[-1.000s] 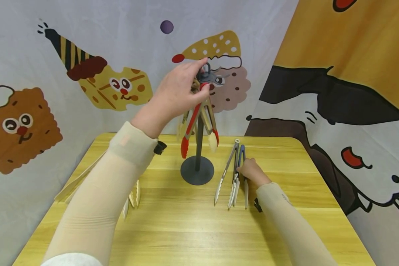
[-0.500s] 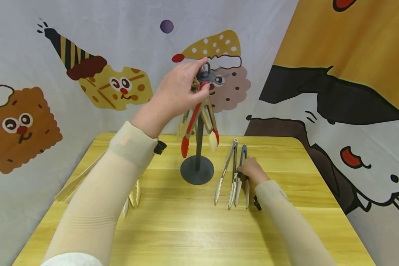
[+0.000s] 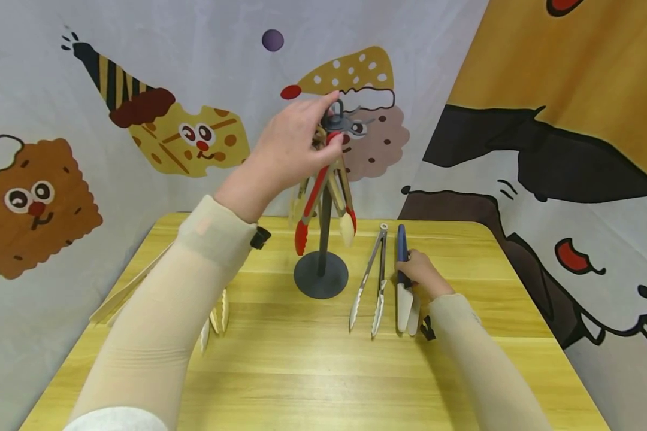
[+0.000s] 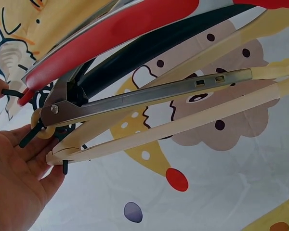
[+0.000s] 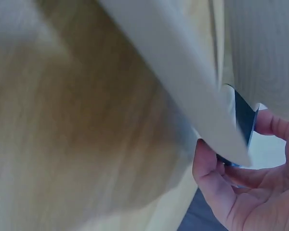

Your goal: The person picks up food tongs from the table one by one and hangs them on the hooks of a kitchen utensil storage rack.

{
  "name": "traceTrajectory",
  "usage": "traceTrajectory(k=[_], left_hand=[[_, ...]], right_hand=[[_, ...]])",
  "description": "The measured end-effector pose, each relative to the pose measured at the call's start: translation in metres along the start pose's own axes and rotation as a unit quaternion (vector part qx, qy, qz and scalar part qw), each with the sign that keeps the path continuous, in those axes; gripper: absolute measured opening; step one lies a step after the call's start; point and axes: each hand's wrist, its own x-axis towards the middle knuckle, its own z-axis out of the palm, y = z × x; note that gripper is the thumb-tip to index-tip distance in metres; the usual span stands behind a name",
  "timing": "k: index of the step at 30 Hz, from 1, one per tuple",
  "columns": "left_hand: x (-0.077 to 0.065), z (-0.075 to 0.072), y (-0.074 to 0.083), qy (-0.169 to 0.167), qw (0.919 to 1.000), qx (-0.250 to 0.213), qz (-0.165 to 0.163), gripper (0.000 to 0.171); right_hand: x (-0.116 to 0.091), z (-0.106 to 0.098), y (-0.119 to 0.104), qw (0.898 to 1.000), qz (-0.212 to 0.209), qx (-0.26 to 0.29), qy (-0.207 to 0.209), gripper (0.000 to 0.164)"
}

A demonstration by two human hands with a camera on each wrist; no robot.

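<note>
My left hand [image 3: 288,143] grips the top of a dark grey stand [image 3: 320,286], thumb and fingers around its hooked head. Several tongs hang from the hooks, including red-handled tongs [image 4: 115,38] and cream-coloured tongs [image 4: 178,122]. On the right of the table, my right hand [image 3: 422,274] pinches blue-handled tongs [image 3: 402,244] with pale, flat tips, their arms pressed close together. In the right wrist view, those pale tips [image 5: 183,82] reach past the fingers and blur. Steel tongs [image 3: 374,263] lie spread just left of the right hand.
Wooden tongs [image 3: 126,290] and other pale-tipped tongs [image 3: 223,311] lie at the left, partly hidden behind the left forearm. A wooden table [image 3: 323,383] carries everything. Behind it hangs a cartoon-printed cloth [image 3: 205,54].
My right hand has shifted the blue-handled tongs rightward, away from the steel tongs, and their spread arms have come together. My left hand stays on the stand.
</note>
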Motion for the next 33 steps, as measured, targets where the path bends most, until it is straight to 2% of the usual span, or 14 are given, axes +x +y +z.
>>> traceTrajectory(k=[8,19,22,27,33], left_hand=[[0.0,-0.001,0.0,0.003,1.0,0.002,0.002,0.062],[-0.001,0.0,0.0,0.006,1.0,0.001,0.006,0.061],[-0.001,0.0,0.0,0.005,1.0,0.002,0.006,0.062],[0.0,0.0,0.0,0.004,1.0,0.006,0.006,0.063],[0.001,0.001,0.0,0.007,0.9999,0.011,0.008,0.064]], right_hand=[[-0.011,-0.02,-0.007,0.998,-0.026,0.049,0.025,0.071],[-0.028,-0.036,-0.014,0.992,-0.078,0.057,0.085,0.069],[-0.034,-0.041,-0.019,0.985,-0.116,0.059,0.112,0.067],[-0.045,-0.046,-0.028,0.967,-0.185,0.058,0.165,0.061],[-0.055,-0.045,-0.038,0.953,-0.22,0.064,0.2,0.06]])
